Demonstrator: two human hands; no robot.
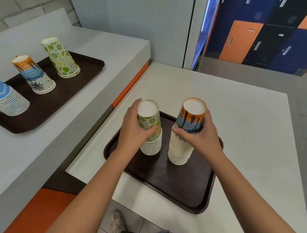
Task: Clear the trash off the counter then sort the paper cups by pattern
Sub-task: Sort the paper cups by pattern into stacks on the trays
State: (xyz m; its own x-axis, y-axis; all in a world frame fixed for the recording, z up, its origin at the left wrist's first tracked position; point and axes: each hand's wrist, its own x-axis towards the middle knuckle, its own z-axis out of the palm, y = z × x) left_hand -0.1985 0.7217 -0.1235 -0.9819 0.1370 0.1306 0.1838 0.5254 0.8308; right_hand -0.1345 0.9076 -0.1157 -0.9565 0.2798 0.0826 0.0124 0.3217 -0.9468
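Two upside-down cup stacks stand on the near brown tray (177, 188). My left hand (134, 131) grips the top lime-pattern cup (149, 118) of the left stack (152, 144). My right hand (199, 136) grips the top palm-sunset cup (191, 114) of the taller right stack (178, 151). On the raised counter's far brown tray (65, 95) stand a lime-pattern stack (61, 58), a palm-sunset stack (34, 75) and a blue-wave stack (6, 97), all upside down.
The white table (245, 131) holds the near tray; the grey raised counter (99, 48) is to its left with an orange edge strip (129, 87). Lockers (269, 33) line the back right. My shoe (117, 222) shows on the floor below.
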